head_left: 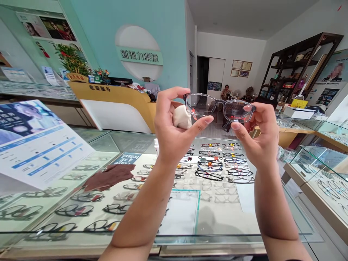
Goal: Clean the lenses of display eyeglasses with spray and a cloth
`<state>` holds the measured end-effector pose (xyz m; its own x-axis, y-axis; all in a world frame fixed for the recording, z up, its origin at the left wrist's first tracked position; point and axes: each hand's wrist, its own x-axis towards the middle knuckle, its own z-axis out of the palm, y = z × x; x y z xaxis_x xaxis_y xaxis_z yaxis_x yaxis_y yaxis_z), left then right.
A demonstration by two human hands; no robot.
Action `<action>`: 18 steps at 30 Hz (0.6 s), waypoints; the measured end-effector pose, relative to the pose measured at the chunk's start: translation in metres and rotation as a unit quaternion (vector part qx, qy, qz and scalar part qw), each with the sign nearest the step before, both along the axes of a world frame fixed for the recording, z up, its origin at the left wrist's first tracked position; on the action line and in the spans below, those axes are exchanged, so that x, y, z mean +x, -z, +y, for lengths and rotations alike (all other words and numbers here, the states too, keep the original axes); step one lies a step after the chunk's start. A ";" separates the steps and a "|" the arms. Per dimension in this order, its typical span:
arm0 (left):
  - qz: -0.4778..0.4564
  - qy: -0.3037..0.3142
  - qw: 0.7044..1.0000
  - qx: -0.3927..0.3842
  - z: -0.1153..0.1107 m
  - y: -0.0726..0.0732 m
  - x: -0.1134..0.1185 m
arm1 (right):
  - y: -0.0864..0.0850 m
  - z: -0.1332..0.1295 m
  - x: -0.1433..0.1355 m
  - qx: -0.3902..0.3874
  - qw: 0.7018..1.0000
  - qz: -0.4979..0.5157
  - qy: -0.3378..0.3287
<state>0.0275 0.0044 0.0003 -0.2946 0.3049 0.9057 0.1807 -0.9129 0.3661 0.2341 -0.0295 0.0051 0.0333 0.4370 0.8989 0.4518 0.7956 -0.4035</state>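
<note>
Above a glass-topped display case (225,221), two bare hands hold up one pair of glasses (219,103), well apart from each other with the frame level between them. The left hand (172,125) is closed on one end of the frame with thumb and fingers, and one cream cloth (181,116) is bunched against its palm. The right hand (262,134) pinches the other end between thumb and forefinger. The two clear lenses bear red marks too small to read.

Below, between the forearms, more eyeglass frames (208,175) lie in two close columns; they overlap too much for a sure count. Part of one white bottle (156,145) shows behind the left wrist. To the left lie one crumpled brown cloth (111,176) and one blue card (126,159), upside down, with the words "it all behind" legible. Farther left stands one printed card (51,145), its small text unreadable.

Beyond, one yellow desk (127,99) carries the characters 收银服务, "cashier service". On the turquoise wall (92,29) behind it, one round white sign (138,36) reads 新视力眼镜, "New Vision Glasses".

At the far end, one person (226,91) sits in the room; four framed sheets (247,65) hang on the white wall, and one dark shelf unit (295,63) stands at right.
</note>
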 end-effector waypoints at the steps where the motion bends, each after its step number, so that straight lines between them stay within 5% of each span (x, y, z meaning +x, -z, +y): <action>1: 0.004 -0.003 1.000 -0.005 0.001 0.000 0.000 | 0.000 0.000 0.000 0.001 1.000 0.004 0.001; 13: -0.022 0.014 0.999 -0.027 -0.004 0.003 0.003 | -0.002 -0.001 0.003 -0.015 1.000 -0.007 -0.002; 18: -0.029 -0.023 0.999 -0.028 -0.005 0.001 0.004 | -0.003 -0.003 0.002 -0.062 0.998 -0.004 -0.009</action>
<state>0.0317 -0.0001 -0.0008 -0.3615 0.3397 0.8683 0.1990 -0.8817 0.4278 0.2361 -0.0323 0.0083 0.0173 0.5448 0.8384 0.4415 0.7482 -0.4953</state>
